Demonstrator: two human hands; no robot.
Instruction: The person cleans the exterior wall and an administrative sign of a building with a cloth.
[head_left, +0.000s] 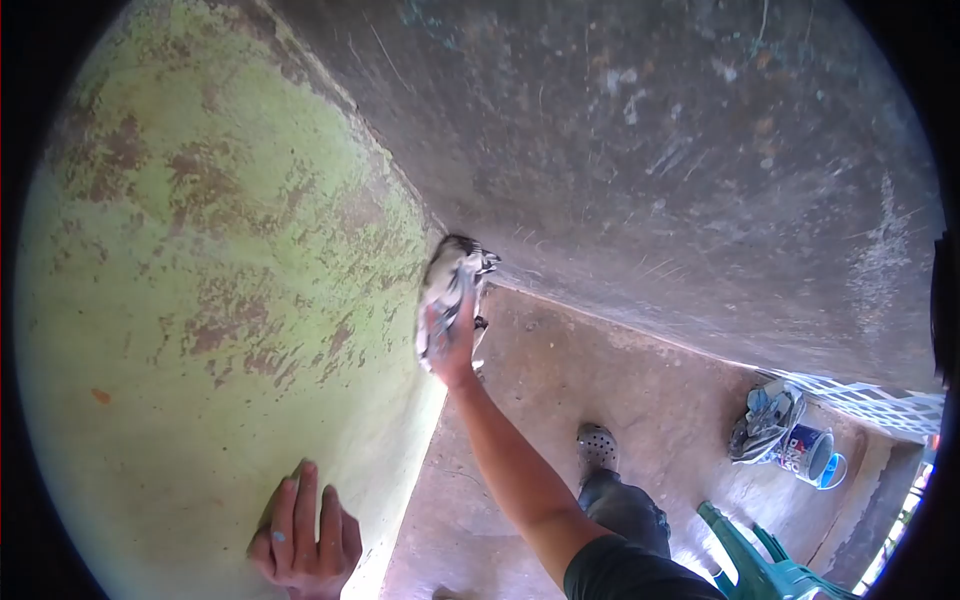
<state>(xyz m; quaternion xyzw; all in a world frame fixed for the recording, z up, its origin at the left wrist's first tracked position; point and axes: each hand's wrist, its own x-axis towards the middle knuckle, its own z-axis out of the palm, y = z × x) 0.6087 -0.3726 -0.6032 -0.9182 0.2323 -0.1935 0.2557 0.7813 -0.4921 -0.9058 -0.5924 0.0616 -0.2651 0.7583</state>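
Two hands are working well apart: the right hand [450, 340] is clamping a crumpled rag [455, 272] into the corner where the flaking green wall [200, 250] is meeting the grey wall [650, 150], while the left hand [305, 540] is lying spread and empty on the green surface, likely bracing the reach. Beneath the arm the floor [560, 380] is lying open; a paint can [808, 452], a bundled cloth [765, 420] and a green chair [760, 570] are sitting well off by the far edge.
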